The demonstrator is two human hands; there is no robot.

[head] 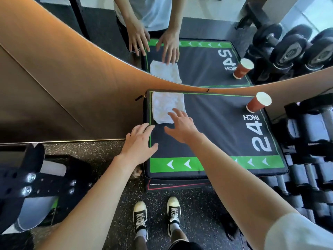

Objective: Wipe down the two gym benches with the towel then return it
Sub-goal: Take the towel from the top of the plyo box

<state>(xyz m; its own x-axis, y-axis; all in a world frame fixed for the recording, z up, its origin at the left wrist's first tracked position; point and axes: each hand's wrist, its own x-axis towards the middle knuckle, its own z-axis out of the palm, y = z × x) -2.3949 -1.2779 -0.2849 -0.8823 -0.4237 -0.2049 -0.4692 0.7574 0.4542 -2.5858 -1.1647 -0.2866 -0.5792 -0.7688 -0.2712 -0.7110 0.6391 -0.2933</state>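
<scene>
White towel (166, 107) lies under right hand (182, 126) fingers (177, 112).

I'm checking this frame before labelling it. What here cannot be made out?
- Head view: whether the right hand touches the towel; its fingertips cover the towel's edge.
- Cup: contents unseen; it is viewed from the side.
- Box: the lower sides are hidden beneath its top.
- Benches: not identifiable; the equipment at left is cut off by the frame edge.

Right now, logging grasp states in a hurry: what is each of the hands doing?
Left hand: open, resting on the box edge.
Right hand: open, fingertips over the towel.
</scene>
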